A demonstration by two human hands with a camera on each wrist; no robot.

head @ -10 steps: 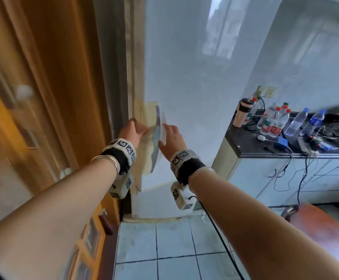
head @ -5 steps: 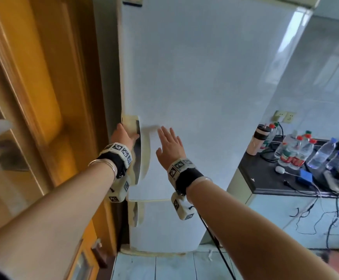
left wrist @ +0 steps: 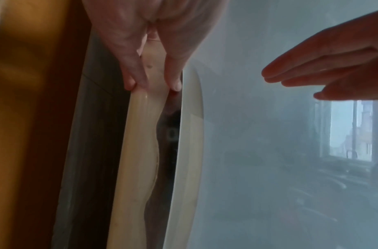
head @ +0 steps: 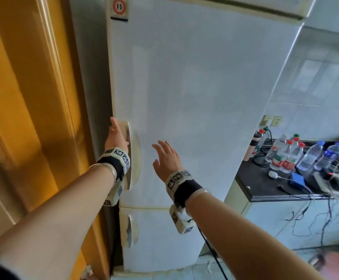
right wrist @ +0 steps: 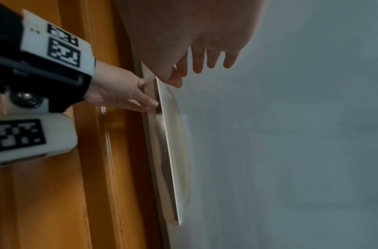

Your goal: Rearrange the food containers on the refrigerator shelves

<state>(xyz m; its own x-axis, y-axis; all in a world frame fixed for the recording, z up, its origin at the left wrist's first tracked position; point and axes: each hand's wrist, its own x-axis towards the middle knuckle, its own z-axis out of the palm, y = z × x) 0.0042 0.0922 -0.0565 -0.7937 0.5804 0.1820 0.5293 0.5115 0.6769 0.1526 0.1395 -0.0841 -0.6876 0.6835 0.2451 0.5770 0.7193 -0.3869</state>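
The white refrigerator's upper door [head: 194,98] stands closed, so no food containers or shelves show. My left hand [head: 117,136] is at the cream handle [head: 133,158] on the door's left edge. In the left wrist view, thumb and fingers [left wrist: 130,80] pinch the handle's [left wrist: 139,151] lip. My right hand [head: 165,158] hovers with straight fingers just in front of the door, right of the handle, holding nothing. From the right wrist view, the right hand [right wrist: 205,59] hangs over the door face and the left hand [right wrist: 124,94] reaches behind the handle [right wrist: 175,151].
An orange-brown wooden door [head: 23,98] stands close on the left. A lower fridge door has its own handle [head: 129,231]. To the right, a black counter [head: 265,188] carries several water bottles [head: 286,156], cables and a blue box. A reddish stool [head: 338,265] is at bottom right.
The head view has tilted up to show more of the fridge. My right hand has moved off the handle to the right; my left hand stays at the handle. The door remains closed.
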